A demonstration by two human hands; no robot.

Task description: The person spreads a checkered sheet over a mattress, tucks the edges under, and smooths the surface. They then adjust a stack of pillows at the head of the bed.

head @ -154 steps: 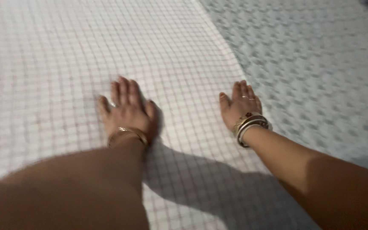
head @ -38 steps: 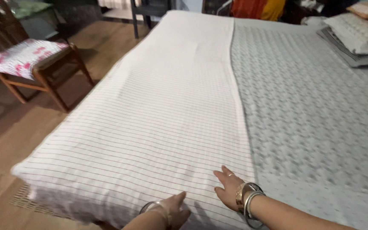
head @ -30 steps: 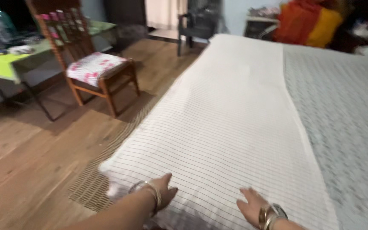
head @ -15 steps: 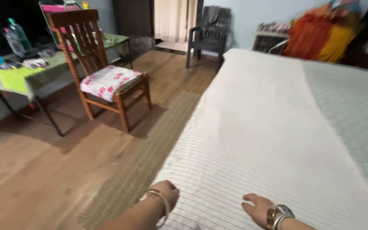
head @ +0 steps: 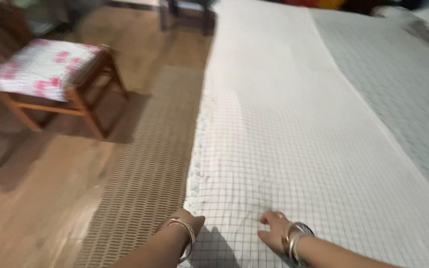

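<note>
Left hand rests at the near left edge of the white checked sheet, fingers curled over the edge; grip cannot be told. Right hand lies on the sheet, fingers loosely spread. Sheet covers the bed's left half beside a grey bedspread. Cushioned wooden chair stands on the floor, well apart.

Wooden floor, woven mat, wooden chair with floral cushion, dim light
</note>
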